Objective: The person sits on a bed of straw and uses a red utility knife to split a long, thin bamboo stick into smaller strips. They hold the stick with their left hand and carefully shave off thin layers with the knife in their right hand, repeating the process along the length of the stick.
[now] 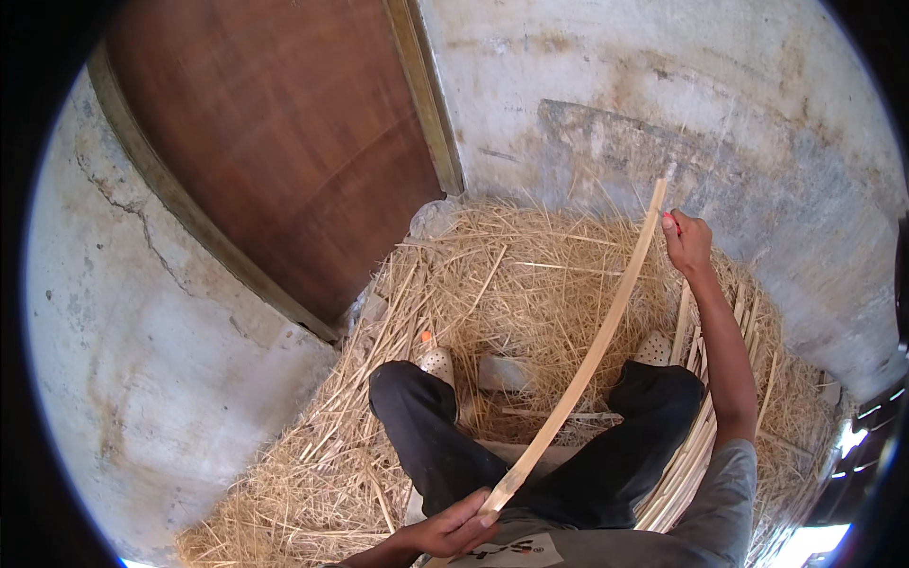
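A long, pale wooden slat (595,355), perhaps split bamboo, runs slantwise from my lap up to the far right, bowed along its length. My left hand (456,526) is closed round its near end, close to my shirt. Out at the far end, my right hand (690,240) is closed on a small red-handled tool (670,223). Only a bit of red shows between the fingers, so its kind cannot be made out. The tool sits right beside the slat's edge; whether it touches is too small to tell.
Shavings and thin strips (540,275) cover the floor around my feet. A bundle of long slats (686,454) lies under my right arm, with more strips (369,379) at left. A brown door (284,133) and stained walls (606,85) stand close ahead. A block (505,373) lies between my shoes.
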The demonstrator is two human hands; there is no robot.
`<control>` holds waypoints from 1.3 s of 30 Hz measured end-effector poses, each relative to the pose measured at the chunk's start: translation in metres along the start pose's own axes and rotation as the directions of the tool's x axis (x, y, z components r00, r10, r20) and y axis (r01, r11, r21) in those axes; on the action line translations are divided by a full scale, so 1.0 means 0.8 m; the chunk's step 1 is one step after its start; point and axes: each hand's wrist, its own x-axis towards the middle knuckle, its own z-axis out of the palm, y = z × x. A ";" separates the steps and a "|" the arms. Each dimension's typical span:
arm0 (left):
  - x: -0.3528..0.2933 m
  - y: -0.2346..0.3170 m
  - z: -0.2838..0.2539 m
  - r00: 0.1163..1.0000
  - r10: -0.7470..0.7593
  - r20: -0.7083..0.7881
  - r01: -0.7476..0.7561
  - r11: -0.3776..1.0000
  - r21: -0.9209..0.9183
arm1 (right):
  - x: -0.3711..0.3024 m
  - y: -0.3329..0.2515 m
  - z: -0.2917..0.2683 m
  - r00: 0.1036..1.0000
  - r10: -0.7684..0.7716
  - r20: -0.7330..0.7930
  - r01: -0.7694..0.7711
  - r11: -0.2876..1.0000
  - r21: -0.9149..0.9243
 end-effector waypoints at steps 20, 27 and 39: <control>0.043 0.038 -0.030 0.858 0.224 -0.463 -0.017 0.912 0.410 | -0.064 -0.099 -0.020 0.845 0.221 0.487 -0.298 0.951 0.087; 0.097 0.067 -0.024 0.873 0.273 -0.404 -0.106 0.915 0.390 | -0.108 -0.239 -0.040 0.855 -0.462 0.234 0.391 0.872 0.296; 0.087 0.068 -0.010 0.891 0.239 -0.385 -0.092 0.928 0.362 | -0.116 -0.238 -0.014 0.880 -0.470 0.067 0.430 0.849 0.307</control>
